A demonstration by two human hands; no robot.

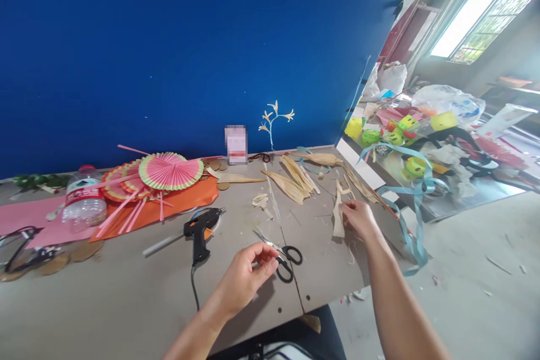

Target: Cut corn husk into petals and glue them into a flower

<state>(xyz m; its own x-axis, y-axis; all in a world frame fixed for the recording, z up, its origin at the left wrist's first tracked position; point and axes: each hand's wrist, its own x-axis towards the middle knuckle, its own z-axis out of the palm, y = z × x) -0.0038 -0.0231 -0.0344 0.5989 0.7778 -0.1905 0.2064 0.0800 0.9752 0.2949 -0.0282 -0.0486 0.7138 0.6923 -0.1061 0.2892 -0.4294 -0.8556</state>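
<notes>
Watching this through the head camera, so take it as a remote report. The left hand (248, 274) sits near the front edge of the grey table (139, 292), fingers loosely curled in, thumb close to the fingertips. I don't see anything obvious in it, but something thin could be hiding in there — can't tell. It's right by the scissors (283, 250), which lie with their blades a bit apart and black loops toward the right; one loop is partly behind my view of the fingers, and I can't say whether they touch.

The right hand (360, 218) has its thumb and fingers bunched at the edge of a pale husk strip (338, 219), over on the right part of the table. Fingers look mostly closed, though whether they're really pinching the strip or only touching it, I can't make out.

Farther back there's a spread of dried husk pieces (289, 185), and behind those a blue-stemmed sprig (270, 130) with pale flowers stands upright in front of the blue partition (169, 39). Left of the scissors is a black glue gun (198, 236), nozzle pointing right, with a clear stick out the back. Past that: pleated fans (171, 171) on an orange sheet (206, 194), plus a red-labelled bottle (85, 197). Pale blue ribbon (418, 236) trails off the right edge.
</notes>
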